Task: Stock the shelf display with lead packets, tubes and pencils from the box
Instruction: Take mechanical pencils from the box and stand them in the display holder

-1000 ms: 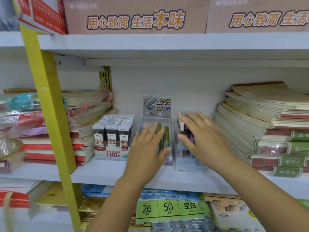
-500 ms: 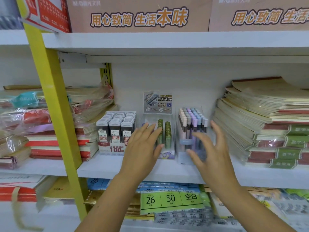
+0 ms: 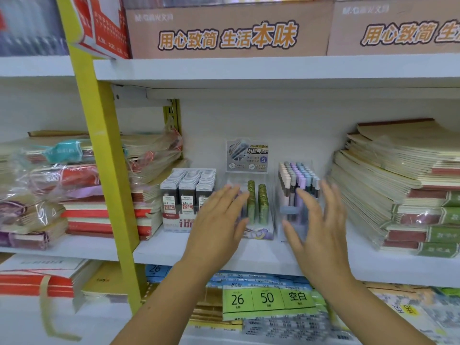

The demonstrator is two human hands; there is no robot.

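Both hands are empty and flat, fingers straight and spread, palms turned toward the back of the shelf point(image 3: 159, 250); neither holds any stock. The left hand point(image 3: 216, 225) sits low in front of the seam between the lead packets point(image 3: 188, 188) and the clear case of green tubes point(image 3: 258, 200), its fingertips pointing up and slightly right, overlapping the left edge of the tube case. The right hand point(image 3: 321, 232) is level with it, just in front of the clear case of pencils point(image 3: 296, 178), which stand upright with their caps up; the hand is blurred, so whether the fingers touch that case cannot be told. The three displays stand side by side in a row, packets left, tubes middle, pencils right, with stacked notebooks point(image 3: 398, 185) close on the right. So each case lies straight ahead of its nearer hand: probably a squaring-up push, left on tubes, right on pencils. The supply box is out of view.
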